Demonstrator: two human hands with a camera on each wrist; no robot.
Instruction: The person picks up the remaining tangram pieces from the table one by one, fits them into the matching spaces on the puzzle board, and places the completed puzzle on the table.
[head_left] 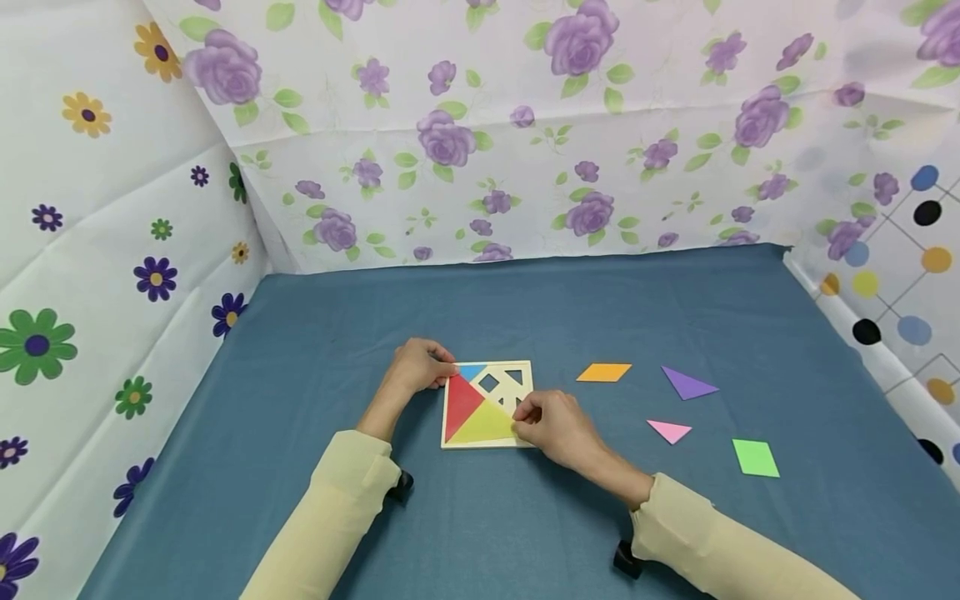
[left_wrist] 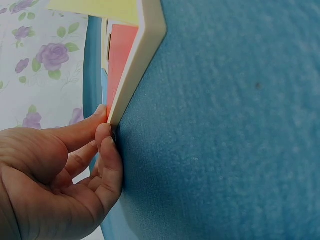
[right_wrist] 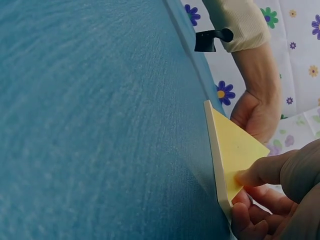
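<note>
A pale square tray (head_left: 487,363) lies on the blue cloth, holding a red triangle (head_left: 461,407), a yellow triangle (head_left: 483,423) and a blue triangle (head_left: 471,371); cut-out holes show at its upper right. My left hand (head_left: 422,365) (left_wrist: 60,175) grips the tray's upper-left corner between thumb and fingers. At the lower right, my right hand (head_left: 558,427) (right_wrist: 272,190) has its thumb on the yellow triangle (right_wrist: 235,150), with fingers curled by the tray's edge. Whether that triangle lies fully flat I cannot tell.
Right of the tray lie an orange parallelogram (head_left: 603,372), a purple triangle (head_left: 687,383), a pink triangle (head_left: 670,431) and a green four-sided piece (head_left: 756,457). Patterned sheets (head_left: 487,167) stand behind and at both sides of the blue cloth (head_left: 337,317).
</note>
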